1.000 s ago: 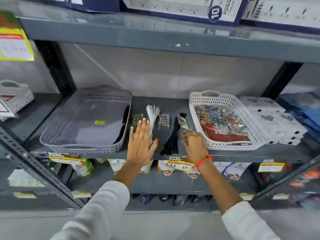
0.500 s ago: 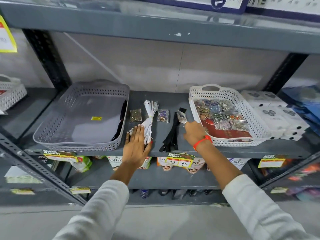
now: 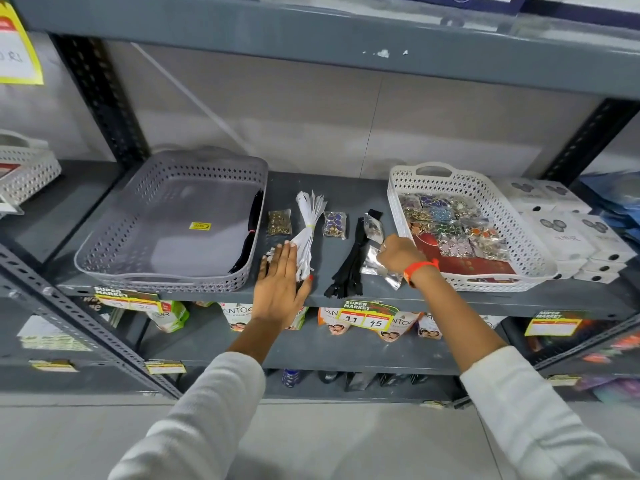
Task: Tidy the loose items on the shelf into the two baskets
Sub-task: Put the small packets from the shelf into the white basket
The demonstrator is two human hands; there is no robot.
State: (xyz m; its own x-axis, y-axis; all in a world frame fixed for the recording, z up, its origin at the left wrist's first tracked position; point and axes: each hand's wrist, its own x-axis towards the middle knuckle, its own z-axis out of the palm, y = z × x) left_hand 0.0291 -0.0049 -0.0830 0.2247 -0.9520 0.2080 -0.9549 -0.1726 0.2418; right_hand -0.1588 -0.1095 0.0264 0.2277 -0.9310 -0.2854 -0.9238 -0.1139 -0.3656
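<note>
A grey basket (image 3: 114, 254) stands at the left of the shelf with a black bundle against its right wall. A white basket (image 3: 512, 216) at the right holds several trinket packets. Between them lie a gold-bead packet (image 3: 279, 222), a white zipper bundle (image 3: 309, 223), a purple-bead packet (image 3: 335, 225) and black zippers (image 3: 349, 268). My left hand (image 3: 278, 289) lies flat, fingers apart, on the near end of the white bundle. My right hand (image 3: 398, 252) pinches clear plastic packets (image 3: 375, 261) beside the white basket.
White boxes (image 3: 568, 233) are stacked right of the white basket. Another white basket (image 3: 24, 171) sits in the bay to the left. Price tags (image 3: 369, 315) hang on the shelf's front edge, above a lower shelf of pouches. A shelf board runs overhead.
My right hand has moved back and right toward the white basket, with clear packets in its fingers. My left hand slid forward onto the end of the white bundle.
</note>
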